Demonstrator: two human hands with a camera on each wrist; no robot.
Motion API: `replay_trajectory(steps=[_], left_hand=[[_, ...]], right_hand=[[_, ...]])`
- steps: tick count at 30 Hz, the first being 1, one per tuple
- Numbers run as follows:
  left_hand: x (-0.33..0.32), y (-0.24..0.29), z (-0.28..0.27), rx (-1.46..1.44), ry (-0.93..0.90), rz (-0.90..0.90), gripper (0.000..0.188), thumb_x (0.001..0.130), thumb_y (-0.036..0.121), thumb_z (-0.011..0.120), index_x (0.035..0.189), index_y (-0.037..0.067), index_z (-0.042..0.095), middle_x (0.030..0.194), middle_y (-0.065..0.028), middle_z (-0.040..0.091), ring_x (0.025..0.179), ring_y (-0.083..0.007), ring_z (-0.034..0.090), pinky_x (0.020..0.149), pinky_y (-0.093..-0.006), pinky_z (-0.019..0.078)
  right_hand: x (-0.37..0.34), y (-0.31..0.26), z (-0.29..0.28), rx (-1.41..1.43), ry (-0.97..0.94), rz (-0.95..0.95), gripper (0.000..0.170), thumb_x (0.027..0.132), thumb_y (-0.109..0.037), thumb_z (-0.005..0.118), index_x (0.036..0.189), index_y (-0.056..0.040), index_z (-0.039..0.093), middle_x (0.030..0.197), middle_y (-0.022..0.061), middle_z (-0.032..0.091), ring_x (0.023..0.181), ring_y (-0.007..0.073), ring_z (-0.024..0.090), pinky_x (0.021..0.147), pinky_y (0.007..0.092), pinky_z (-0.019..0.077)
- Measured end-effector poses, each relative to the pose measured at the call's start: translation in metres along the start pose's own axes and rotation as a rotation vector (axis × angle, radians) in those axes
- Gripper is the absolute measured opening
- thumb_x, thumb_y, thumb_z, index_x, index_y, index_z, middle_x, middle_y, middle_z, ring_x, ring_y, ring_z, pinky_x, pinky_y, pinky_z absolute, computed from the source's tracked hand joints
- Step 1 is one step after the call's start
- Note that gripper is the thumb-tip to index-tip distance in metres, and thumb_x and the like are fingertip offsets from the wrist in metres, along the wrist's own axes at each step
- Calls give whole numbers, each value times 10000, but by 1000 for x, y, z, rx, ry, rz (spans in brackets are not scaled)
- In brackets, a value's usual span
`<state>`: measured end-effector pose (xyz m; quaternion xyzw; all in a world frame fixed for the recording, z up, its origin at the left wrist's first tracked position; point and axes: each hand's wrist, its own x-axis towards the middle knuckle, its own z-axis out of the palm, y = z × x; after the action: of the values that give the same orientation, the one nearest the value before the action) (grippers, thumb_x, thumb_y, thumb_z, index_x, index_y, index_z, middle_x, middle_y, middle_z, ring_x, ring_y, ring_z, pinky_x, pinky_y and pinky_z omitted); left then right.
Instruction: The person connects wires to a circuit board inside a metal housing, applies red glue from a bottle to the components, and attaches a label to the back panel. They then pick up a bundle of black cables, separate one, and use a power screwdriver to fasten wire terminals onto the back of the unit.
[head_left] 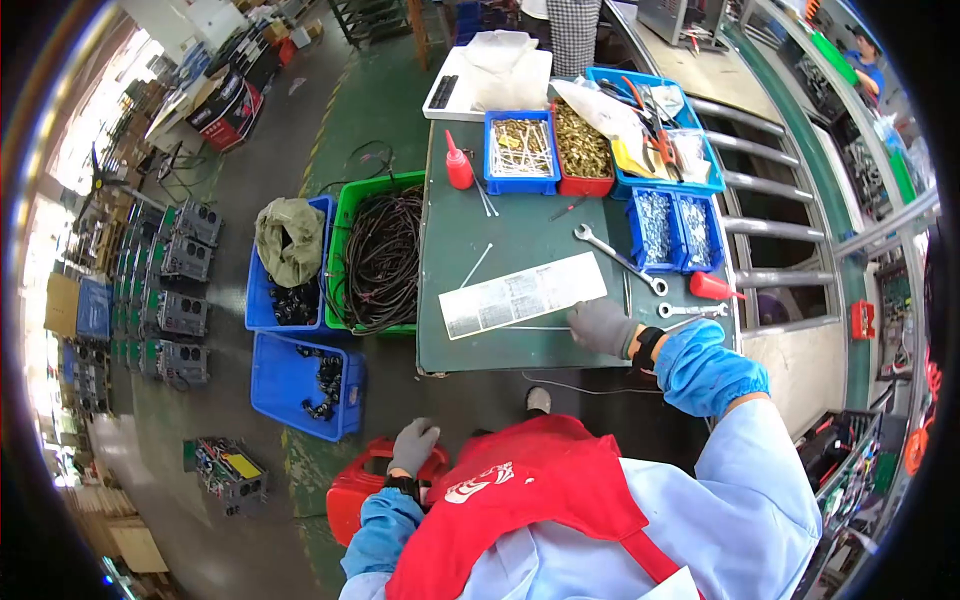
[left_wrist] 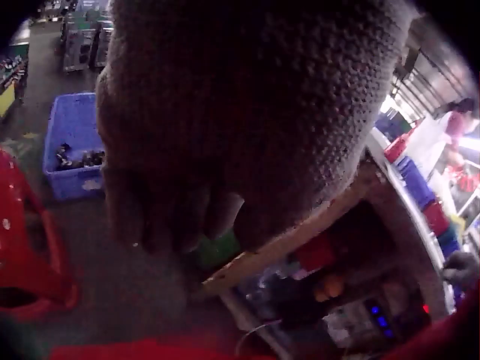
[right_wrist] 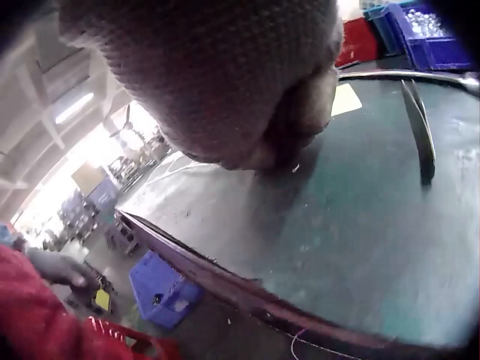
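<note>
My right hand (head_left: pixel 603 328), in a grey glove, is at the front edge of the green table (head_left: pixel 520 355), its fingers curled and low over the top. A thin pale strip (head_left: pixel 535 328) runs left from its fingertips, which appear to pinch its end. Behind the strip lies a printed sheet (head_left: pixel 522 295), slanted. The right wrist view shows the curled glove (right_wrist: pixel 225 82) close above the tabletop; its fingertips are partly hidden. My left hand (head_left: pixel 414 446) hangs beside the red stool (head_left: pixel 348 497), fingers loosely curled and holding nothing; its glove (left_wrist: pixel 232 112) fills the left wrist view.
Wrenches (head_left: pixel 620 258) and a red bottle (head_left: pixel 712 287) lie to the right. Blue bins of screws (head_left: pixel 655 230) and a box of tools (head_left: pixel 715 180) stand behind. A green crate of cables (head_left: pixel 385 250) and blue crates (head_left: pixel 300 385) sit left of the table.
</note>
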<state>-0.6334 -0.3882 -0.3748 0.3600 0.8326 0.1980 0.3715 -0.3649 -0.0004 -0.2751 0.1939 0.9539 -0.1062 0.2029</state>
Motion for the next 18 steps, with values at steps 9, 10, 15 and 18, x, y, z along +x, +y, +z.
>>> replay_trajectory(steps=[9, 10, 15, 18], left_hand=[[13, 30, -35, -29, -79, -32, 378, 890, 353, 577, 1065, 28, 655, 1042, -221, 674, 1023, -403, 631, 868, -450, 496], [11, 15, -40, -68, -101, -111, 385, 883, 354, 572, 1063, 25, 659, 1046, -226, 673, 1035, -407, 626, 872, -458, 493], [19, -120, -53, -79, -202, -210, 379, 855, 318, 585, 1066, 18, 678, 1019, -192, 696, 1023, -390, 637, 847, -453, 503], [25, -163, -86, -27, -357, -79, 354, 834, 308, 611, 1019, 20, 702, 968, -196, 703, 982, -397, 647, 813, -465, 511]], right_hand=[[171, -21, -46, -188, 614, -216, 144, 818, -153, 592, 925, -70, 640, 922, 117, 633, 877, 285, 646, 712, 390, 529], [184, -21, -47, -230, 530, -200, 140, 840, -154, 572, 916, -76, 661, 927, 119, 639, 862, 289, 651, 695, 397, 529], [197, -25, -54, -298, 329, -188, 149, 864, -166, 560, 924, -82, 668, 910, 130, 649, 843, 295, 659, 684, 406, 536], [200, -34, -66, -245, 222, -92, 158, 877, -165, 551, 952, -82, 662, 908, 138, 653, 857, 301, 663, 696, 414, 539]])
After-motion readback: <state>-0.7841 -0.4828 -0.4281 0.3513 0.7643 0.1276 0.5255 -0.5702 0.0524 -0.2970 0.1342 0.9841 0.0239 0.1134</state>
